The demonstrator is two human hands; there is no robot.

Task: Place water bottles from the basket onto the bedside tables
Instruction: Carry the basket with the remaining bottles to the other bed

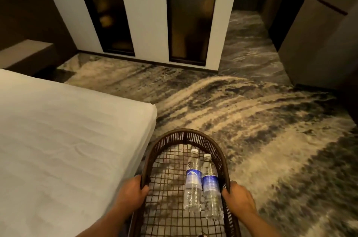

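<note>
A person carries a dark woven basket (186,136) through a dimly lit hotel room, seen from the head camera looking down past the corner of a white-sheeted bed (64,140) onto a swirling tan-and-grey carpet (251,120). The left hand (131,192) is closed around the basket's left rim and the right hand (239,198) is wrapped over the right rim, so both hands are taken up with carrying and neither has hold of a bottle. Two clear water bottles lie on the basket's open grid floor, side by side and touching, white caps pointing away from the person: the left bottle (192,180) and the right bottle (211,188), both with blue labels and resting toward the basket's right wall. A low brown bedside table (25,52) sits at the far left beside the head of the bed, its visible top bare. By this view no bottle is placed there yet; both deliveries appear to remain, and any second table is out of sight.
</note>
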